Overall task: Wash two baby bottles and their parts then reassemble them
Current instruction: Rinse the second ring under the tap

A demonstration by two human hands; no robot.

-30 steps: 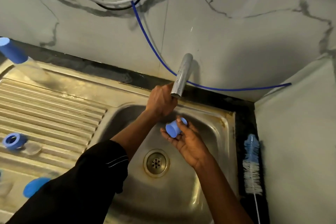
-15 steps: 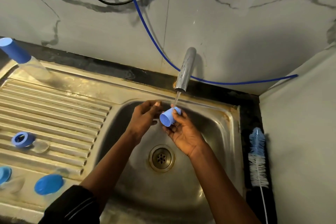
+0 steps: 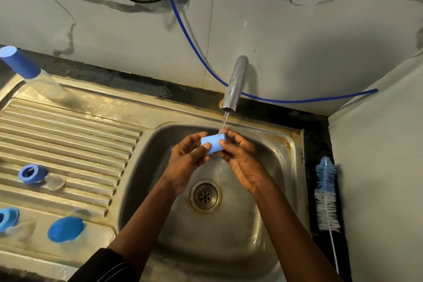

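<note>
At frame centre, under the running tap (image 3: 234,84), the left hand (image 3: 185,158) and right hand (image 3: 242,160) are both pinching the cap (image 3: 214,143), which, being wet, is likely risking slipping into the sink (image 3: 282,167).

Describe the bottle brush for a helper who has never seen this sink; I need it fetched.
Find the steel sink basin under the tap. On the dark counter strip to its right lies the bottle brush. It alone has bristles, blue at the far tip and white below, on a thin white handle.
</note>
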